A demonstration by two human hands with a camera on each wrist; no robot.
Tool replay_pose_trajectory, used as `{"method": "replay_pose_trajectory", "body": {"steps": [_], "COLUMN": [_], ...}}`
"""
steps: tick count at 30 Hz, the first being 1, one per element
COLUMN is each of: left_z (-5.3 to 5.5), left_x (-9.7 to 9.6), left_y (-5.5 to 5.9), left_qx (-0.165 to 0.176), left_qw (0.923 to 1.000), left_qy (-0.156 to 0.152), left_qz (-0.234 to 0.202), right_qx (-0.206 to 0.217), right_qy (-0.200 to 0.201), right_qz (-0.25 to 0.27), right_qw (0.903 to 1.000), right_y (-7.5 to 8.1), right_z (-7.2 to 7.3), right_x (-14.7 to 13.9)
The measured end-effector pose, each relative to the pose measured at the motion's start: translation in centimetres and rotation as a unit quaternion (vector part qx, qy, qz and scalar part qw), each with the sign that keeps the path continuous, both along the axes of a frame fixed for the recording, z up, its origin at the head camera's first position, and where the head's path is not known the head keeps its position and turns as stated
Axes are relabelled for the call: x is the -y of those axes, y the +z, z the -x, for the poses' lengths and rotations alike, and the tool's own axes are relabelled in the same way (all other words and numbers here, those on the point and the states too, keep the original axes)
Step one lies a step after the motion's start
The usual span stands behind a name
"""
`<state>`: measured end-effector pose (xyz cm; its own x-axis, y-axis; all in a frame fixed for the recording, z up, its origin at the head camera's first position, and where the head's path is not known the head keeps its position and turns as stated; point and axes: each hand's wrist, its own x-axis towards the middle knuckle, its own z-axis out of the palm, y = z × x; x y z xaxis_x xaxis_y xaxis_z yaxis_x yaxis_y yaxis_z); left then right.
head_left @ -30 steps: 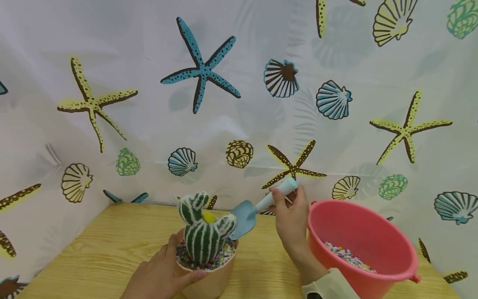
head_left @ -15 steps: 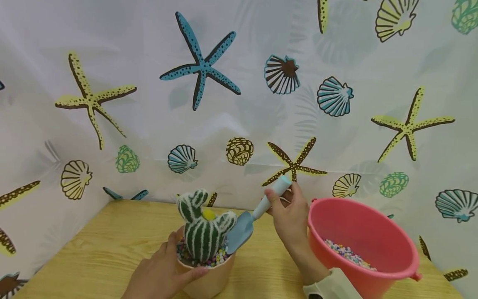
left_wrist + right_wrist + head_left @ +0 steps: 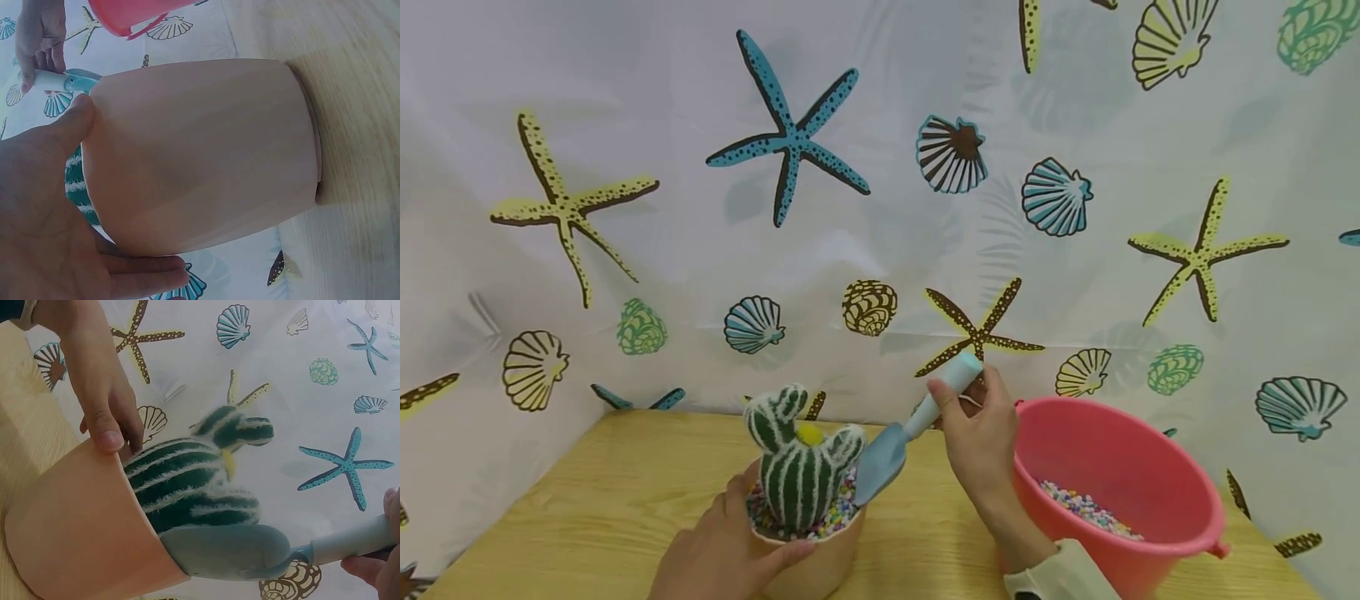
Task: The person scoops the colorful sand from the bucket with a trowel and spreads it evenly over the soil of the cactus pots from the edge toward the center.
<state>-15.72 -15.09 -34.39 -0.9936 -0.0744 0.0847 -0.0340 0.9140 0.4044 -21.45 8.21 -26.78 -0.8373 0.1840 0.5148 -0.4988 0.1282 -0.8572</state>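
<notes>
A fuzzy green-and-white knitted cactus [image 3: 800, 487] with a yellow bobble stands in a peach flower pot [image 3: 820, 562] filled with colourful pebbles [image 3: 838, 512]. My left hand [image 3: 722, 537] grips the pot's left side, thumb over the front rim. In the left wrist view the pot wall [image 3: 200, 156] fills the middle. My right hand [image 3: 981, 437] holds a light blue trowel [image 3: 883, 462] by its handle, blade slanting down to the pot's right rim. The right wrist view has the trowel blade [image 3: 228, 550] lying along the rim beside the cactus, its tip hidden inside the pot.
To the right of my right hand stands a pink bucket [image 3: 1120, 475], with more coloured pebbles [image 3: 1090, 508] on its bottom. Both sit on a wood-grain table [image 3: 587, 500]. Behind rises a white cloth [image 3: 700, 250] printed with starfish and shells.
The trowel has tipped more steeply, its blade lowering from beside the cactus arm to the pot rim. My left hand keeps its grip on the pot. The head view has shifted slightly.
</notes>
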Motion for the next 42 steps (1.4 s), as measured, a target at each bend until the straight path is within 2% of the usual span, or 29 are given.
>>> {"method": "replay_pose_trajectory", "body": {"steps": [5,11,17,22,27,32,37,42], "left_z": [0.4,0.9,1.5,1.5,1.7,2.2,2.6,2.8], "left_x": [0.0,0.5,0.7,0.7,0.7,0.7,0.7,0.4], "left_y": [0.1,0.0,-0.7,-1.4,-1.4,-1.2,-1.4,-2.0], "left_qx": [-0.016,0.018,0.035,0.050,0.056,0.059,0.055,0.044], "left_qw": [0.9999,0.9996,0.9992,0.9981,0.9979,0.9975,0.9976,0.9983], "left_qy": [-0.004,0.014,0.010,0.021,0.027,0.027,0.015,0.030], "left_qz": [-0.003,-0.017,-0.019,-0.030,-0.020,-0.026,-0.040,-0.025], "right_qx": [0.000,-0.001,-0.006,0.010,0.001,-0.008,0.004,0.019], "right_qy": [0.014,0.036,0.024,0.036,0.037,0.035,0.035,0.020], "right_qz": [-0.002,0.010,0.009,0.014,0.021,0.027,0.039,0.068], "right_qw": [0.9999,0.9993,0.9996,0.9992,0.9991,0.9990,0.9986,0.9973], "right_y": [-0.2,-0.5,-0.1,-0.8,-1.2,-1.1,-0.9,-0.8], "right_z": [0.1,0.3,0.6,0.5,0.6,0.8,0.8,0.6], "right_x": [0.2,0.4,0.0,0.1,0.4,0.3,0.0,-0.4]}}
